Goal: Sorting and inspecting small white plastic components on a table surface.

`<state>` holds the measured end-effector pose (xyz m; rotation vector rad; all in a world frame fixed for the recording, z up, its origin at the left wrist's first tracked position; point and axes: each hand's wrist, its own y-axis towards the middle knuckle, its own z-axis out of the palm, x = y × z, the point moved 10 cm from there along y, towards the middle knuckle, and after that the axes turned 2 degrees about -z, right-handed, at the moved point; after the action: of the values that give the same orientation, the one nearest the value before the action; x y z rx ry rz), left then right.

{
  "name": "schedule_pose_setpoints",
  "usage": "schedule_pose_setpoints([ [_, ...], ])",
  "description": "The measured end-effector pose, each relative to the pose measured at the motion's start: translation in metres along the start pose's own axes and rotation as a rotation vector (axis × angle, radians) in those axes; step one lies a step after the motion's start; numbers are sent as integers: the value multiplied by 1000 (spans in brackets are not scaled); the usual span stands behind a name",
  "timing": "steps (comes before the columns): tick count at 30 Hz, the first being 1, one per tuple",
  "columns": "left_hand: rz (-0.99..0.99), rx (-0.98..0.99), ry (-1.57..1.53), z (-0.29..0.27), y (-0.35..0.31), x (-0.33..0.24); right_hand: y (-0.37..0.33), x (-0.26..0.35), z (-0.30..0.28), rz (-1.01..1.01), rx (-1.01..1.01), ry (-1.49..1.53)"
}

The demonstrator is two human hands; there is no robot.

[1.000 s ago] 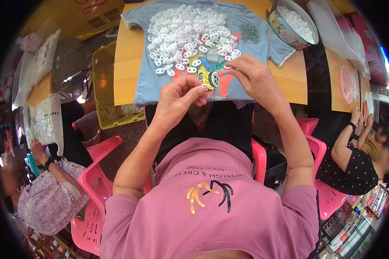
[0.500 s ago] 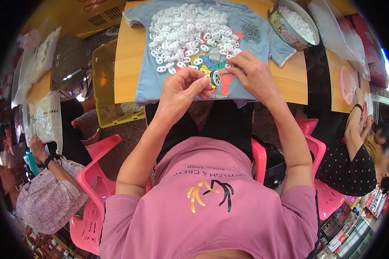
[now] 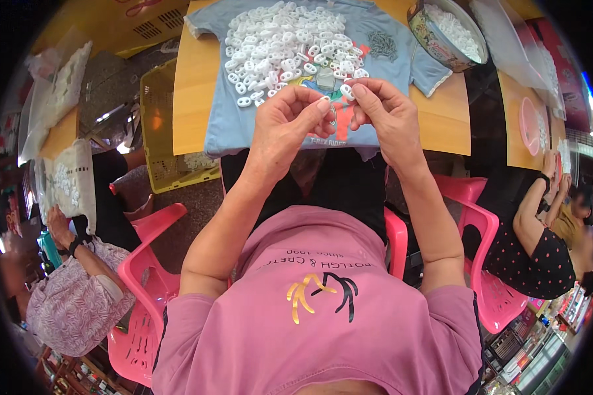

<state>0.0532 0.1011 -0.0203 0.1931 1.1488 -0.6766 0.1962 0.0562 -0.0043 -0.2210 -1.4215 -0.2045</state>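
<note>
My right hand [image 3: 390, 117] has raised a white two-holed piece [image 3: 347, 92], pinched, toward my left hand [image 3: 284, 124], clamped on a small part [image 3: 325, 99]: both loaded.

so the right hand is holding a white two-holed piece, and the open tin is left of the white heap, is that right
Not quite: the head view shows the open tin to the right of the white heap. The right hand does hold a white two-holed piece.
</note>
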Motion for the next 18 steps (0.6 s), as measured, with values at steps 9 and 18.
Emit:
schedule_pose_setpoints([
  [9,37,-21,-12,6,1,-8,-6,17,8,-115,-65,-47],
  [18,52,-41,-11,6,1,-10,-11,27,10,-188,-128,-196],
])
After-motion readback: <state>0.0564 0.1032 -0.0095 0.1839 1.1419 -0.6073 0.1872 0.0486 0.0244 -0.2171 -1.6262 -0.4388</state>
